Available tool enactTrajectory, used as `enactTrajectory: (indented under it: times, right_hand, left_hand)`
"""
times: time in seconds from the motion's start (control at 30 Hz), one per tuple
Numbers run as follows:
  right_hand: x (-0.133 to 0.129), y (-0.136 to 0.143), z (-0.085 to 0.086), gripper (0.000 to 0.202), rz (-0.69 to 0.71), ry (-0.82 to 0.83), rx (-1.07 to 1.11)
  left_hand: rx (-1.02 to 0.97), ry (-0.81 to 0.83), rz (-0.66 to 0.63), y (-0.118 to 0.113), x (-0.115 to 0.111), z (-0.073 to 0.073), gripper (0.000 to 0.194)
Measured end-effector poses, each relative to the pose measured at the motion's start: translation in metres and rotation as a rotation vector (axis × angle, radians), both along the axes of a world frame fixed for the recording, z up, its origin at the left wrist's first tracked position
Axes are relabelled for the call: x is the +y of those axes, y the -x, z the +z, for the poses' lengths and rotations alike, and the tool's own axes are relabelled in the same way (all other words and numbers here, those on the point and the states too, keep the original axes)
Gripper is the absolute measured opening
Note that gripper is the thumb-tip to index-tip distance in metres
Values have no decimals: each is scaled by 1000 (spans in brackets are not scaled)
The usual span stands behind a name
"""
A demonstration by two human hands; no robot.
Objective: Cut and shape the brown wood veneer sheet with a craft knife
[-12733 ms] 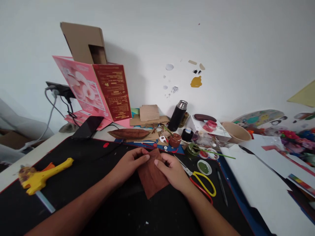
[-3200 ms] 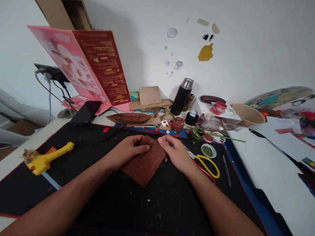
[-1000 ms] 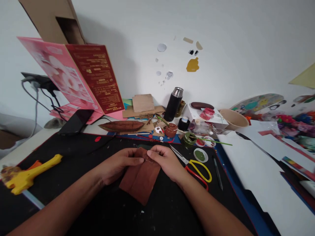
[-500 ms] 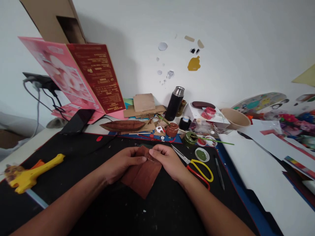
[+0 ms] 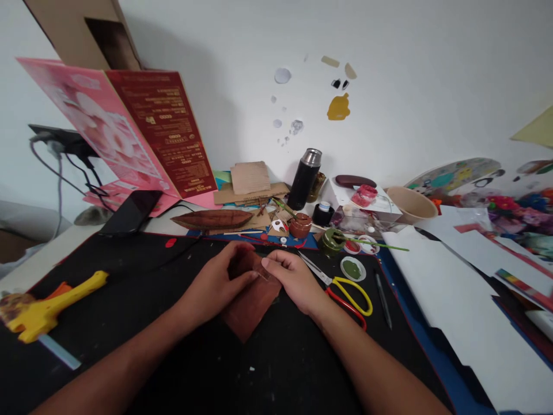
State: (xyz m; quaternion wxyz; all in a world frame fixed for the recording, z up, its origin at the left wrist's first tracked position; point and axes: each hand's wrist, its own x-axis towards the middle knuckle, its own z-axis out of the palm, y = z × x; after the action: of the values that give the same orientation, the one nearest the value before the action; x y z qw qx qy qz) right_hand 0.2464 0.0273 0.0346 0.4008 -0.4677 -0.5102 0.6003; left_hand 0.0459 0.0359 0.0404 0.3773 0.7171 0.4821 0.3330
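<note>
A reddish-brown sheet is held above the black mat between both hands, one corner pointing toward me. My left hand wraps the sheet's left and far edges, its thumb pressed on the top near the middle. On the right side, my right hand pinches the sheet with its thumb on top and fingers beneath. The two thumb tips lie close together. Just right of my right hand lie scissors with one yellow and one red handle.
A yellow glue gun lies at the left. Along the back stand a brown boat-shaped piece, a black thermos, a brown paint jar and a green paint jar. A pen lies at the right.
My left hand has turned and shifted over more of the sheet, whose left part is now bent and more covered. My right hand keeps its pinch. The view has shifted slightly.
</note>
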Motion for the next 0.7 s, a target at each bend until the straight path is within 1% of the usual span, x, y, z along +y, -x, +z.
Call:
enactTrajectory:
  times: [0.07,0.2,0.27,0.37,0.43,0.53,0.7]
  right_hand:
    - [1,0,-1,35,2,21,7]
    - [2,0,-4,34,1,-8,13]
    - [2,0,-5,35,8,3,21]
    - [1,-1,-7,36,14,24,24]
    - [1,-1,-7,36,10,2,2]
    - [1,-1,-7,35,13,-27,-19]
    - [1,0,-6,36,31,3,1]
  left_hand:
    - [22,-138,10,0,-2,-1,38]
    - [106,-420,-83,2,-3,-2,11]
    - [152,-497,-111,2,-2,-3,9]
    - [198,-551,-118,3,-1,-5,9]
    - [211,-564,-119,4,-1,-7,9]
    - [198,-550,-117,4,0,-9,9]
    - [197,-532,-116,4,1,-9,10]
